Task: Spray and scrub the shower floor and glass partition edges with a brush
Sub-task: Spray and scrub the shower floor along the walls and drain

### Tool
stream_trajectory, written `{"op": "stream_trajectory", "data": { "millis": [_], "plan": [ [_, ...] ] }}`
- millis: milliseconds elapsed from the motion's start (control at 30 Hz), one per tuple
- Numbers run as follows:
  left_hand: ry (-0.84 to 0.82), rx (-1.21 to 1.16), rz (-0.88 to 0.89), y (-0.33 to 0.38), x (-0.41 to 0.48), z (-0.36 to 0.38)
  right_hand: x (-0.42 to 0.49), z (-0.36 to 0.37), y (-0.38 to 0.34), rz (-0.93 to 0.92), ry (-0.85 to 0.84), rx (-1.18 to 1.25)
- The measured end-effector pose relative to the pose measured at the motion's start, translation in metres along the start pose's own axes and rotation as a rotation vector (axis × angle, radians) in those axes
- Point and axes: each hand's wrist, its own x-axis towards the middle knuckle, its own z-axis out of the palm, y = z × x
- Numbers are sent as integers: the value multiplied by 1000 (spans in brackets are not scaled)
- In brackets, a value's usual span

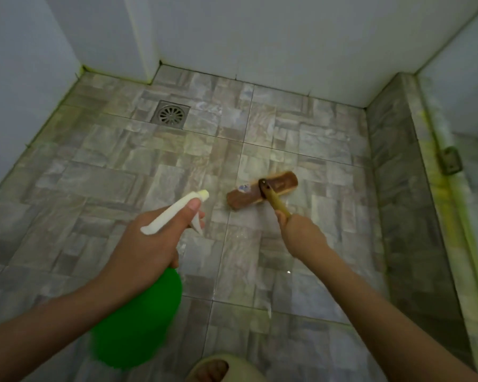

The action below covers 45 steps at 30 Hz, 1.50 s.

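Brush [246, 195] lies head-down on the shower floor [108, 175] just right of centre frame, its yellowish handle held in the closed fingers of the right hand [301, 232]. The left hand [149, 244], at lower left, grips the neck of a green spray bottle [138, 321], with the thumb laid along the white trigger head [174, 210], which points towards the brush.

Spraying appears well advanced: a yellow-green film [439, 183] tints the foot of the glass partition [469, 106] at right, and more shows along the wall joint at upper left. Wet sheen shows around the brush, so scrubbing looks under way on the middle tiles. The far floor near the drain [170, 114], the raised kerb [398, 188] and the glass edges seemingly remain to be scrubbed.

A metal hinge [451, 160] juts out on the partition, an obstacle to a clean pass. A sandalled foot [213, 369] stands on the tiles at bottom centre.
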Motion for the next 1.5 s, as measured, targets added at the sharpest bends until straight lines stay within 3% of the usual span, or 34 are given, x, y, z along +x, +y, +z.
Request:
{"op": "stream_trajectory", "data": {
  "millis": [167,233,400,467,600,867,1067,1333,1500],
  "plan": [
    [57,-89,-18,17,1,31,-126,5,71,124,-70,-147],
    [38,-67,-15,18,5,46,-95,2,72,169,-89,-66],
    [-28,49,29,23,10,73,26,-16,55,156,60,97],
    [-23,72,35,24,9,76,8,-7,74,183,61,105],
    [-7,45,16,25,8,80,-116,16,106,261,7,72],
    [-84,61,-7,17,-3,106,19,-38,109,188,35,69],
    [-95,29,-12,20,-8,114,-119,2,138,316,-19,50],
    [-124,65,-6,20,-6,120,-6,-33,151,305,28,44],
    [-89,18,6,27,-2,115,-97,-6,171,372,-18,58]
  ]
}}
